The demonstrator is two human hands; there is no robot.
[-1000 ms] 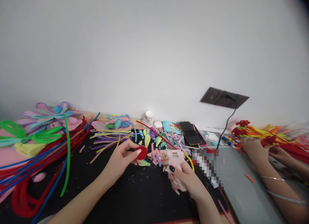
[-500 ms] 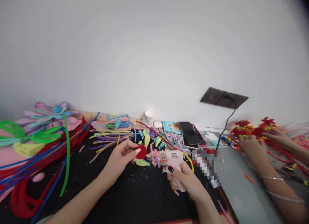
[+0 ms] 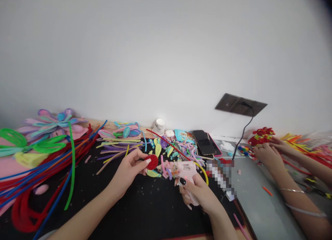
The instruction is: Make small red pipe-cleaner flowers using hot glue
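Between thumb and fingers, my left hand (image 3: 132, 164) pinches a round red coil (image 3: 151, 162) above the black mat (image 3: 116, 212). My right hand (image 3: 194, 191) is wrapped round the handle of a pale pink glue gun (image 3: 188, 169). The gun's front end, with pink and purple bits on it, points left at the coil, a small gap apart. Yellow and green petal shapes (image 3: 153, 173) lie just below the coil.
Red, blue and orange stems (image 3: 52, 167) and fuzzy flowers (image 3: 49, 124) fill the left. Along the wall stand a paper cup (image 3: 159, 126) and phones (image 3: 203, 142). At right, another person's hands (image 3: 269, 153) hold a red piece (image 3: 261, 136) near a power cord (image 3: 242, 133).
My hands, the coil and the glue gun have barely moved. The other person's hands have shifted left, and their two red pieces now appear together.
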